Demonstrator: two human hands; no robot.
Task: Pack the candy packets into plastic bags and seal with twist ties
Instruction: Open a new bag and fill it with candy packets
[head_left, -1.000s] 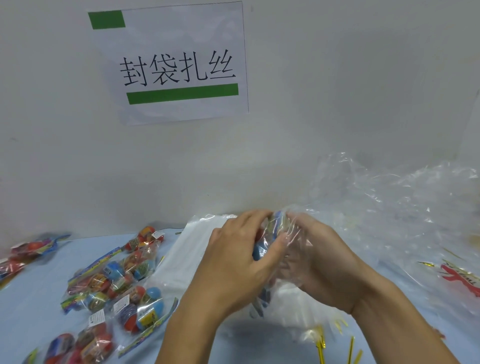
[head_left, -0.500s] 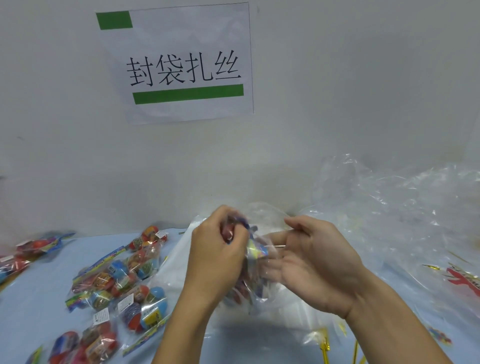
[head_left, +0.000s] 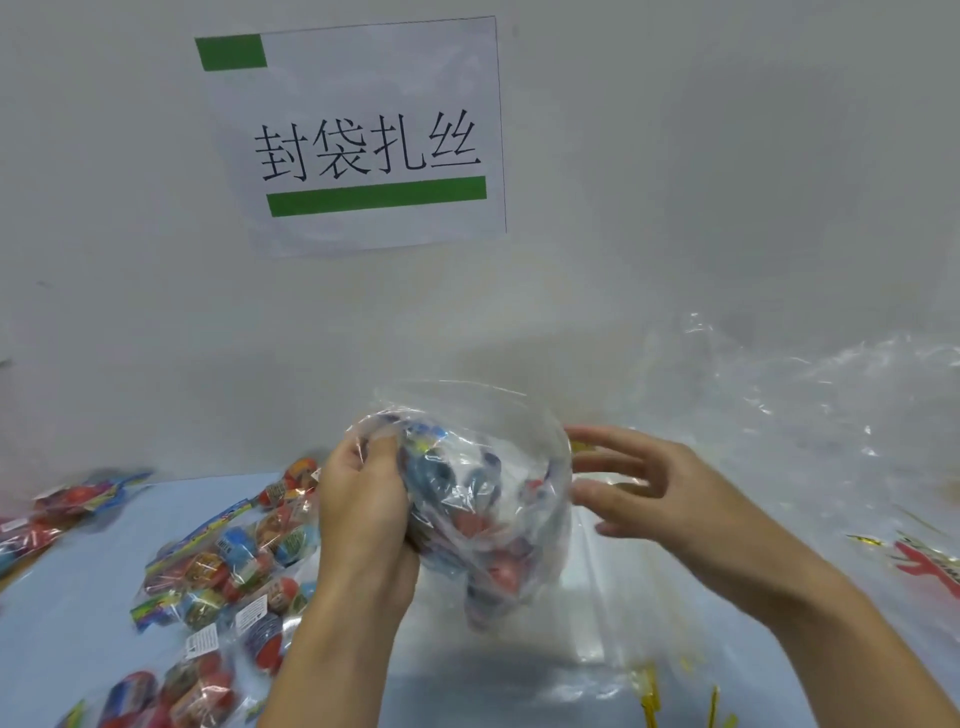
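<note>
My left hand (head_left: 363, 514) grips the left side of a clear plastic bag (head_left: 519, 441) held above the table, its fingers curled round a candy packet (head_left: 483, 540) of red and blue balls that sits inside the bag. The bag's mouth stands open at the top. My right hand (head_left: 644, 488) is just right of the bag with its fingers spread and straight, holding nothing. Several more candy packets (head_left: 228, 566) lie on the table to the left. Gold twist ties (head_left: 649, 696) lie at the lower right.
A stack of flat clear bags (head_left: 613, 597) lies under the hands. A large crumpled plastic sheet (head_left: 810, 415) fills the right side. A paper sign (head_left: 358, 135) hangs on the white wall. More packets (head_left: 57, 509) sit at the far left on the blue table (head_left: 67, 618).
The candy packet has gone down into the bag. My right hand has let go of the bag and drawn away to the right with fingers spread. The bag has swung lower.
</note>
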